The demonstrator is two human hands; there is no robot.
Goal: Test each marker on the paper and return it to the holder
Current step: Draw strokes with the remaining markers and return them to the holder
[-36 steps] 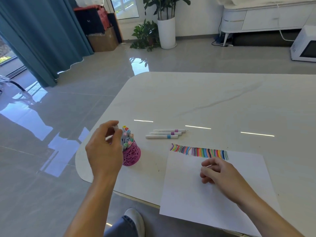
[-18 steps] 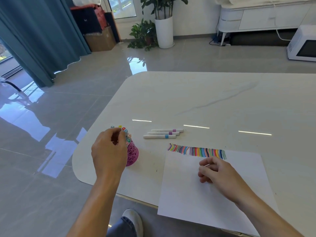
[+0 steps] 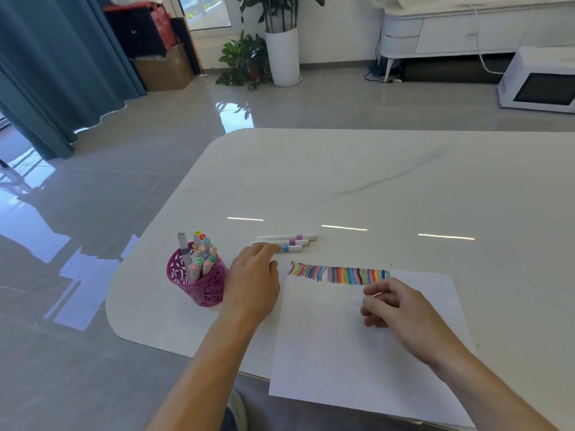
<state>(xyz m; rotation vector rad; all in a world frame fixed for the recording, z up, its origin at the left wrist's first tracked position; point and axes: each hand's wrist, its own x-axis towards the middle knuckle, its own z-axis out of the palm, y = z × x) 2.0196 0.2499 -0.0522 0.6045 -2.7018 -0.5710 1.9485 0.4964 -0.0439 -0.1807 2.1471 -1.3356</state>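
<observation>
Left hand [image 3: 253,276] is reaching with straight, relaxed fingers over the white marble-look table [image 3: 373,181] to the loose markers lying side by side just beyond the white sheet of paper [image 3: 342,353]. Its fingertips [image 3: 270,248] are covering the left end of the nearest one, the white marker with a blue band [image 3: 291,249]. Nothing is pinched yet, so the grip is released; actual contact is too fine to tell. Right hand [image 3: 396,303] is resting on the paper just below the row of coloured test strokes [image 3: 339,273], fingers loosely curled, nothing visibly held. Magenta perforated plastic holder [image 3: 205,289] is standing just left of the left hand, packed with upright markers. Step reads as picking up the next untested marker. Best done by going for the blue-band one alone, pinching its barrel near the end and lifting straight up, so the two other white markers [image 3: 303,242] lying against it are not rolling away. Right hand should be pinning the sheet, which is overhanging the near table edge. Free space for a stroke is lying at the right end of the row.
</observation>
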